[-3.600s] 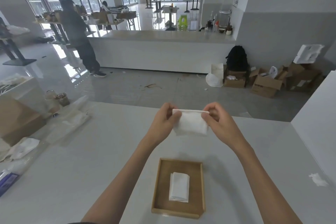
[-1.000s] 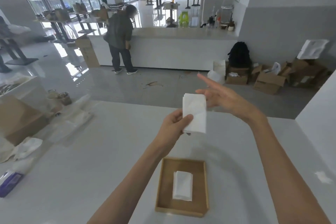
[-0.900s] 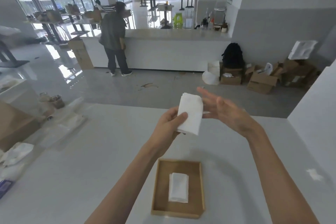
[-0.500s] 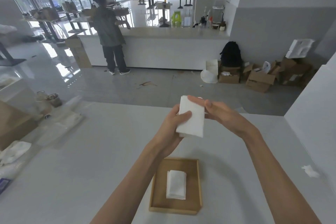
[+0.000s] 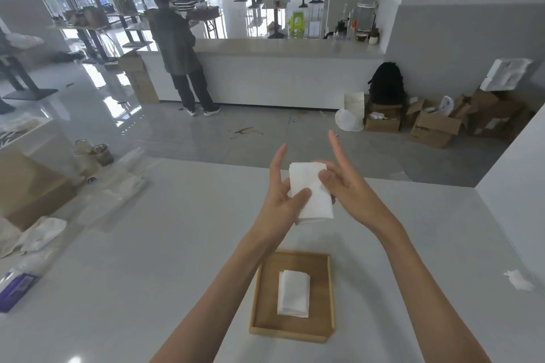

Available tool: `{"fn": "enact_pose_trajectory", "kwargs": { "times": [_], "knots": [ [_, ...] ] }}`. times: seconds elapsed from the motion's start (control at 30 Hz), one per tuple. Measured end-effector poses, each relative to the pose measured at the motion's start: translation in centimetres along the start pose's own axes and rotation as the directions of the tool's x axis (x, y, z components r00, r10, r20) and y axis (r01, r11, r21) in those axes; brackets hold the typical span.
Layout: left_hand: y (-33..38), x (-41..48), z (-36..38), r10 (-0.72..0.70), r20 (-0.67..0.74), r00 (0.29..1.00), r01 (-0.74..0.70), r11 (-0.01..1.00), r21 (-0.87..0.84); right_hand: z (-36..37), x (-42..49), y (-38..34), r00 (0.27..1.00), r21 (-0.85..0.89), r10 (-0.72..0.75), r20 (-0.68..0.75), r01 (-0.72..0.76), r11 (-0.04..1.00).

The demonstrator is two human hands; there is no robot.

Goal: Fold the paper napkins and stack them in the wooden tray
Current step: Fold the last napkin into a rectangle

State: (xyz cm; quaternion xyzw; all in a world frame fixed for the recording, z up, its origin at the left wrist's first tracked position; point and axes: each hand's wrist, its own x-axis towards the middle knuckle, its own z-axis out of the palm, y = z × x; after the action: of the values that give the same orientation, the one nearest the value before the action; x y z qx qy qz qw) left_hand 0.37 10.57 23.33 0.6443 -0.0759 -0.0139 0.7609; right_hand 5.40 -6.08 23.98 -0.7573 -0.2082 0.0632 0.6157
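A folded white paper napkin [image 5: 309,186] is held upright in the air above the white table [image 5: 147,259]. My left hand [image 5: 280,200] grips its left edge, thumb on the front face. My right hand [image 5: 348,188] pinches its right side with thumb and bent fingers, the index finger pointing up. Below them, near the table's front, the wooden tray [image 5: 262,298] holds a small stack of folded napkins [image 5: 293,293] lying flat in its middle.
A cardboard box [image 5: 26,186], plastic wrapping [image 5: 118,188], crumpled napkins [image 5: 38,233] and a purple packet [image 5: 14,292] lie at the table's left. A paper scrap [image 5: 517,280] sits at the right. A person [image 5: 180,50] stands at the far counter. A white wall [image 5: 516,180] borders the right.
The napkin went from a wide fold stretched between both hands to a narrower upright fold. My right hand moved from open beside it onto its right side. The far person walked along the counter.
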Motion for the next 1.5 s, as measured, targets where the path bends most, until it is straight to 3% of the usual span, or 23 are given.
{"fn": "enact_pose_trajectory", "kwargs": {
  "times": [0.1, 0.23, 0.37, 0.53, 0.67, 1.07, 1.2, 1.3, 1.5],
  "knots": [
    [-0.3, 0.2, -1.0, 0.021, -0.026, 0.999, -0.018, 0.991, 0.131, 0.7, -1.0, 1.5, 0.997, -0.028, 0.036, 0.066, -0.035, 0.999],
    [-1.0, 0.3, -1.5, -0.025, 0.044, 0.999, 0.015, 0.975, 0.220, 1.4, -1.4, 3.0, 0.995, -0.030, 0.085, -0.058, -0.087, 0.996],
    [-1.6, 0.6, -2.0, -0.066, 0.070, 0.995, 0.049, 0.975, 0.217, 1.4, -1.0, 3.8, 0.994, -0.051, 0.088, -0.065, -0.091, 0.995],
    [-2.2, 1.2, -3.1, -0.117, 0.047, 0.992, 0.105, 0.975, 0.196, 1.2, -0.5, 4.2, 0.989, -0.088, 0.130, 0.066, -0.124, 0.988],
    [-2.4, 1.7, -3.2, -0.120, 0.041, 0.992, 0.110, 0.975, 0.194, 1.1, -0.1, 4.6, 0.994, -0.017, 0.105, -0.007, -0.105, 0.994],
    [-4.9, 3.2, -3.0, -0.077, 0.050, 0.996, 0.060, 0.955, 0.291, 0.5, 0.2, 5.7, 0.992, -0.032, 0.123, 0.005, -0.123, 0.992],
    [-6.3, 3.2, -3.8, -0.091, 0.029, 0.995, 0.077, 0.948, 0.310, 1.3, -0.5, 6.6, 0.978, 0.048, 0.170, -0.120, -0.165, 0.985],
    [-8.5, 2.5, -4.8, -0.162, 0.076, 0.984, 0.122, 0.917, 0.379, 2.8, -2.1, 9.3, 0.955, 0.040, 0.240, -0.172, -0.237, 0.971],
    [-16.0, -1.0, -7.3, -0.453, 0.177, 0.874, 0.326, 0.816, 0.477, 6.9, -6.6, 18.0, 0.925, 0.030, 0.380, -0.030, -0.379, 0.925]
  ]
}}
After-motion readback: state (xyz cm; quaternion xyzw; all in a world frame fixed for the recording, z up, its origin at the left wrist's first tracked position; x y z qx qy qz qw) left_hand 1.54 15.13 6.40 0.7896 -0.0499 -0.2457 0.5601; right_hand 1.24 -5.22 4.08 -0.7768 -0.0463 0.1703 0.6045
